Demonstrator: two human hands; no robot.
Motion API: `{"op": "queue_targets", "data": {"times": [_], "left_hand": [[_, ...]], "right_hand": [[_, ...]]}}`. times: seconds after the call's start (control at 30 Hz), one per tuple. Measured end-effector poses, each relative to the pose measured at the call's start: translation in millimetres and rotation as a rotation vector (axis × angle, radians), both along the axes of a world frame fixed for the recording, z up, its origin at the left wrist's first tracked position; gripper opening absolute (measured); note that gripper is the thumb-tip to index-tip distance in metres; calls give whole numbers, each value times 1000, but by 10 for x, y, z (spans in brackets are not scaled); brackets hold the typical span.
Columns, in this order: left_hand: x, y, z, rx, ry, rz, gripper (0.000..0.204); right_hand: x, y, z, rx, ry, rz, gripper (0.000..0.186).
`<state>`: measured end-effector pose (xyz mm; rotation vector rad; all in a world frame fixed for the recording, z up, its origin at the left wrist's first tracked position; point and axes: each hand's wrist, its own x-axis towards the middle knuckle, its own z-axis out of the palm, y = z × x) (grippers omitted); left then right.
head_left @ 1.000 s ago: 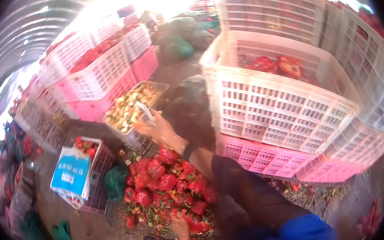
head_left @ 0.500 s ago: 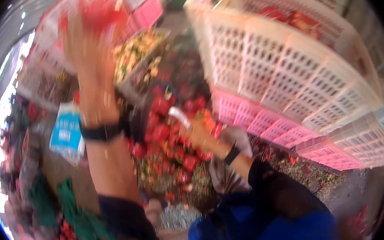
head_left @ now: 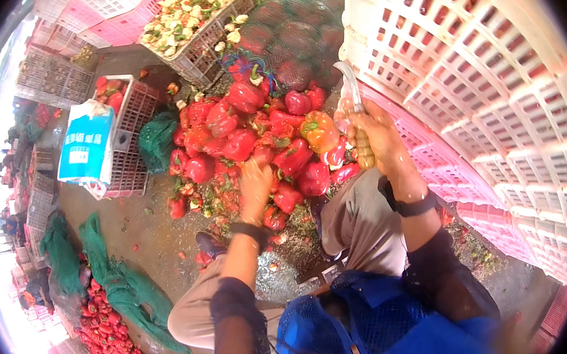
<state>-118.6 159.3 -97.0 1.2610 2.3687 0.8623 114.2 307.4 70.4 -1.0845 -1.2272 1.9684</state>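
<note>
My left hand [head_left: 255, 188] reaches down into a heap of red bell peppers [head_left: 238, 144], its fingers closed about a red bell pepper [head_left: 263, 156] that is mostly hidden. In my right hand [head_left: 383, 139], at the right side of the heap, is a curved knife; its yellowish handle [head_left: 365, 150] lies in the grip and its pale blade [head_left: 349, 82] points up and away from me. Beside the knife rests an orange-yellow pepper [head_left: 320, 131] among the red ones. A green mesh sack [head_left: 293, 32] full of peppers lies behind the heap.
Tall stacked white and pink crates [head_left: 466, 84] rise close on my right. Beyond the heap stands a crate [head_left: 198, 54] of pale pepper cores. Left are a pepper crate [head_left: 134, 116] with a blue-white bag [head_left: 89, 142], green netting [head_left: 127, 287] and more red peppers [head_left: 111, 333].
My left hand has come down from the far left, where it held something red over the crates, to the heap. My right hand has moved right and up with the knife. The view has shifted.
</note>
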Motion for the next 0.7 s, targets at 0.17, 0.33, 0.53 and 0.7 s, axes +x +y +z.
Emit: {"op": "queue_targets", "data": {"times": [0.17,0.33,0.53,0.7], "left_hand": [[521,134,-645,-197,453,-159,67],[512,675,-735,-492,450,-219,78],[361,512,-534,-260,4,114,68],[357,-141,-143,271,-1463,526,47]], "right_hand": [[-48,-10,51,51,32,-67,29],[-135,1,130,74,40,-92,35],[-232,53,10,231,-282,81,31],[-340,-236,33,560,-544,245,27]]}}
